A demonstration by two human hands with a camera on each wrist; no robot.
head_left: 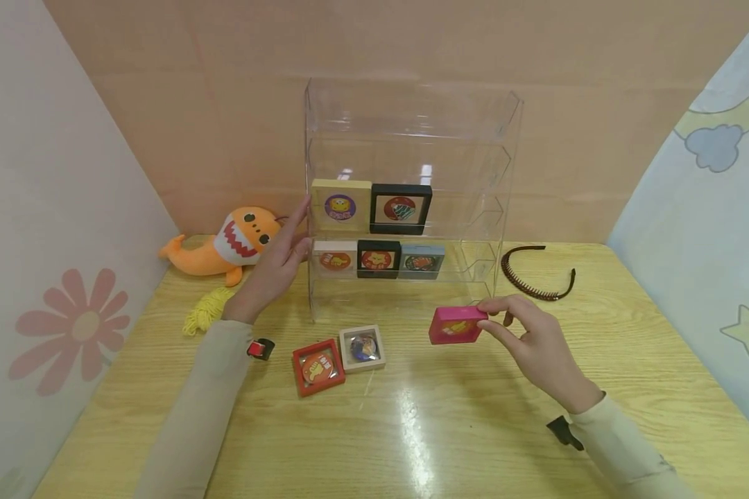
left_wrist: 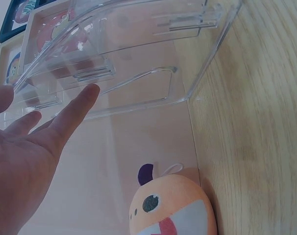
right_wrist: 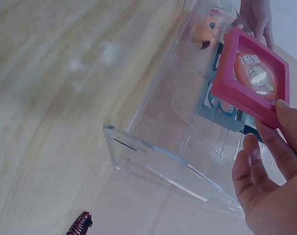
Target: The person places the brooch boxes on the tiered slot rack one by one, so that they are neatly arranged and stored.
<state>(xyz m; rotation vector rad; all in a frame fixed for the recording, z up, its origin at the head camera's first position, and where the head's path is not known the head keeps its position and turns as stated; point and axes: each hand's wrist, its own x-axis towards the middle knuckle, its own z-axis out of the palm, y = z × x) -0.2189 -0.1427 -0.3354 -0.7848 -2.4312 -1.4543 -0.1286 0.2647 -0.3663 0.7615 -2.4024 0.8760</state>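
My right hand (head_left: 539, 346) pinches a pink square display frame (head_left: 457, 326) by one corner between thumb and fingertips, raised over the table in front of a clear acrylic tiered rack (head_left: 406, 125). In the right wrist view the pink frame (right_wrist: 227, 78) shows a round badge with a thumbs-up hand. My left hand (head_left: 274, 270) has its fingers extended along the rack's left side panel. On the rack, a yellow frame (head_left: 320, 201) and a black frame (head_left: 427, 208) stand on a middle tier. Below them are a white frame (head_left: 318, 267), another black frame (head_left: 378, 274) and a blue-grey frame (head_left: 433, 274).
A red frame (head_left: 300, 374) and a cream frame (head_left: 346, 350) lie on the table (head_left: 474, 430) before the rack. At left are an orange shark plush (head_left: 209, 260) and yellow yarn (head_left: 206, 312). Right of the rack lies a dark toothed headband (head_left: 524, 287).
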